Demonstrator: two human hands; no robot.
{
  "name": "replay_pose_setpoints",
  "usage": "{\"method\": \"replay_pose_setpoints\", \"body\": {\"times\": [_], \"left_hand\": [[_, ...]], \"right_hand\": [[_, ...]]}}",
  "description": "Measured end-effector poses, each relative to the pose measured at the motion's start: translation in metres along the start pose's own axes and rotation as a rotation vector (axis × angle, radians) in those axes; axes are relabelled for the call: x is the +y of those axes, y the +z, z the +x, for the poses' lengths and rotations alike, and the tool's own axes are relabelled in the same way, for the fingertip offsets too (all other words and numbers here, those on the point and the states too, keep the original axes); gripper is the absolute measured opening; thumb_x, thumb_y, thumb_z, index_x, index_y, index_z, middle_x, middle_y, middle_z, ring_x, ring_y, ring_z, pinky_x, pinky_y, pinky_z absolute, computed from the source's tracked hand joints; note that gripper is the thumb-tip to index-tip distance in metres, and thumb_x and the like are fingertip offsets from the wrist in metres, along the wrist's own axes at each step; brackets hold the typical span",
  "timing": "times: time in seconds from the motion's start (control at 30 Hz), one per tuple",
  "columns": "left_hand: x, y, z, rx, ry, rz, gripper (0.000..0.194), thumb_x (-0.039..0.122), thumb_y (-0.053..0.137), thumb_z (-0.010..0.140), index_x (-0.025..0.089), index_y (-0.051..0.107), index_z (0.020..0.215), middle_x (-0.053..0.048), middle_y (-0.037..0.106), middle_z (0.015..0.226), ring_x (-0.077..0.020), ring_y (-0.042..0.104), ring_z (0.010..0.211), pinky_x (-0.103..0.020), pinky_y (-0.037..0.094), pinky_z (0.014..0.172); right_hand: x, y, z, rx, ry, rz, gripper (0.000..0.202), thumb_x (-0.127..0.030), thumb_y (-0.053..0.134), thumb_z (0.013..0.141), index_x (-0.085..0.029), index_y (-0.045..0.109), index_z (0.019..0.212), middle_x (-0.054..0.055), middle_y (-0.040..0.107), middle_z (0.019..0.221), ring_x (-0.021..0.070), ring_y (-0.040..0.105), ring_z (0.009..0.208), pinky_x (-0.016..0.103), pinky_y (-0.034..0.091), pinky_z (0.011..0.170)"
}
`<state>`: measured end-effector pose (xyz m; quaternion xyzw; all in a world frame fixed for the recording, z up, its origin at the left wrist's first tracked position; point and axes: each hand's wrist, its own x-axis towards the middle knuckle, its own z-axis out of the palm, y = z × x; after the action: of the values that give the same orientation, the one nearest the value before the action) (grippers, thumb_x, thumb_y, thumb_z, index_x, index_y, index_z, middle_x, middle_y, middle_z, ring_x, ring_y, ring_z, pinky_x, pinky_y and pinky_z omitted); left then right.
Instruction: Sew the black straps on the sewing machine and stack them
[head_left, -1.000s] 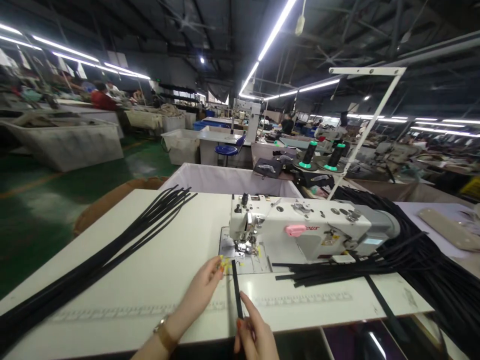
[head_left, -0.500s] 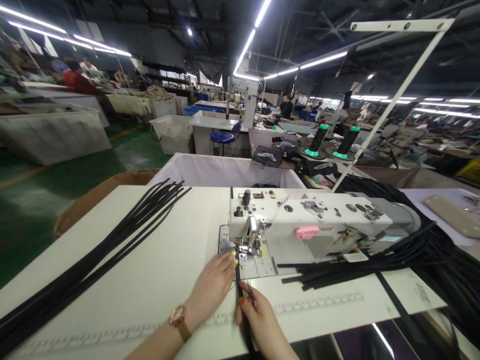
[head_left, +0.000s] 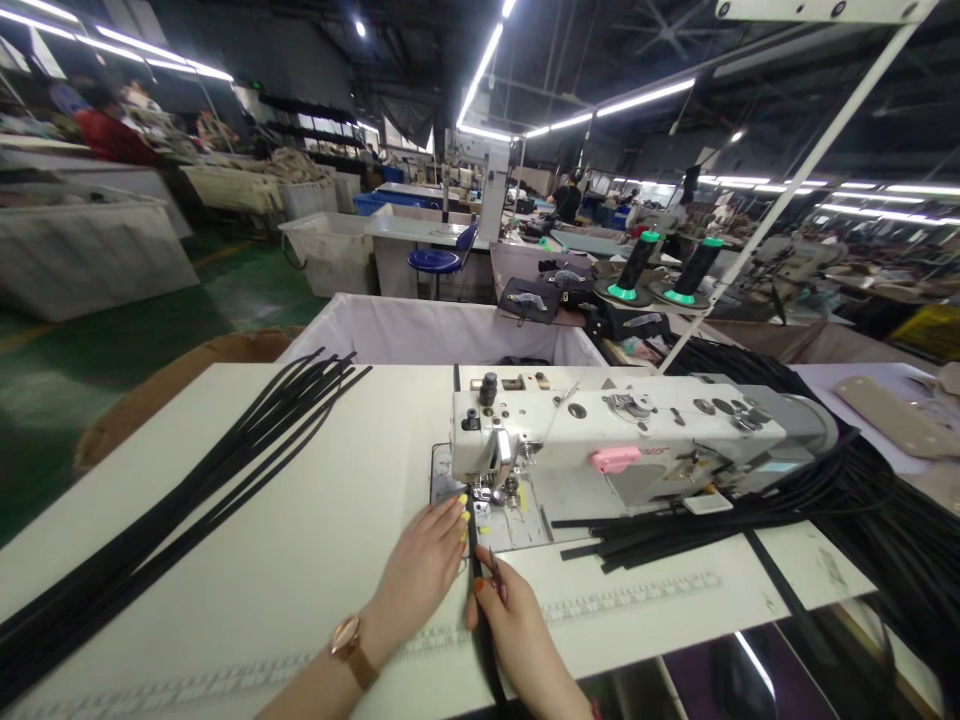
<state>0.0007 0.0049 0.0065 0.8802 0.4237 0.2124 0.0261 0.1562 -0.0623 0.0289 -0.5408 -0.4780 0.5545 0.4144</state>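
A narrow black strip (head_left: 489, 655) runs from the front table edge up under the presser foot of the white sewing machine (head_left: 555, 430). My left hand (head_left: 424, 555), with a watch on its wrist, lies flat beside the strip, its fingertips on the strip's left edge close to the foot. Nearer the front edge, my right hand (head_left: 510, 615) pinches the strip between thumb and fingers. Small scissors or snips (head_left: 496, 575) also sit in that hand, tips pointing toward the machine.
Long black strips (head_left: 225, 470) lie across the table's left side. More strips (head_left: 675, 530) are heaped at the right, beside the machine. A pale fabric bin (head_left: 420, 330) stands behind the table, and two thread cones (head_left: 694, 270) stand behind the machine. People sit in the distance.
The camera view has shifted slightly, so the scene sits a little further left and higher. Both hands keep nearly the same places on the strip.
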Motion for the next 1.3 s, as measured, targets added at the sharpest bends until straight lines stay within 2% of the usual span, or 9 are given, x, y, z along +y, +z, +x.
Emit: {"method": "replay_pose_setpoints", "body": {"times": [0.27,0.43,0.6,0.73,1.07,1.3], "left_hand": [[0.001,-0.003,0.001,-0.003,-0.007,-0.01,0.036,0.017,0.043,0.093,0.015,0.057,0.126,-0.01,0.055,0.136,-0.0273,0.048,0.128,-0.05,0.041,0.107],[0.003,-0.006,0.002,-0.017,-0.016,-0.011,0.036,0.016,0.043,0.092,0.014,0.057,0.125,-0.01,0.055,0.137,-0.0267,0.048,0.128,-0.05,0.041,0.107],[0.002,-0.007,0.002,0.003,-0.013,-0.033,0.035,0.016,0.042,0.093,0.016,0.057,0.125,-0.01,0.057,0.135,-0.0262,0.049,0.127,-0.05,0.041,0.107],[0.001,-0.006,0.002,-0.013,-0.012,-0.01,0.036,0.017,0.042,0.093,0.015,0.057,0.126,-0.009,0.055,0.137,-0.0268,0.048,0.128,-0.051,0.041,0.107],[0.0,-0.002,0.002,-0.016,-0.004,-0.023,0.037,0.016,0.044,0.092,0.015,0.056,0.127,-0.009,0.055,0.137,-0.0269,0.048,0.128,-0.05,0.042,0.106],[-0.001,-0.001,0.002,-0.032,-0.004,-0.016,0.038,0.016,0.044,0.092,0.015,0.055,0.128,-0.009,0.054,0.138,-0.0274,0.046,0.13,-0.051,0.041,0.107]], "right_hand": [[-0.008,0.001,0.0,0.004,0.018,-0.012,0.032,-0.026,0.045,0.091,-0.012,0.056,0.118,-0.004,0.06,0.058,0.015,0.055,0.06,0.028,0.042,0.067],[-0.004,0.0,-0.001,-0.004,0.017,0.011,0.038,-0.027,0.045,0.091,-0.01,0.052,0.124,-0.004,0.061,0.058,0.015,0.056,0.06,0.028,0.043,0.066],[-0.001,-0.004,-0.011,-0.045,0.022,0.013,0.04,-0.027,0.044,0.093,-0.011,0.05,0.129,-0.004,0.063,0.056,0.0146,0.059,0.061,0.03,0.043,0.075],[0.001,-0.008,-0.021,-0.087,0.055,0.033,0.04,-0.027,0.044,0.093,-0.013,0.049,0.131,-0.005,0.063,0.055,0.0133,0.058,0.056,0.027,0.043,0.068],[-0.015,-0.011,-0.025,-0.108,0.04,-0.024,0.034,-0.025,0.044,0.093,-0.013,0.055,0.123,-0.005,0.063,0.053,0.0132,0.058,0.053,0.025,0.043,0.064],[-0.019,-0.011,-0.029,-0.095,0.04,-0.057,0.034,-0.027,0.044,0.094,-0.013,0.055,0.123,-0.005,0.064,0.053,0.0145,0.059,0.056,0.027,0.043,0.069]]}}
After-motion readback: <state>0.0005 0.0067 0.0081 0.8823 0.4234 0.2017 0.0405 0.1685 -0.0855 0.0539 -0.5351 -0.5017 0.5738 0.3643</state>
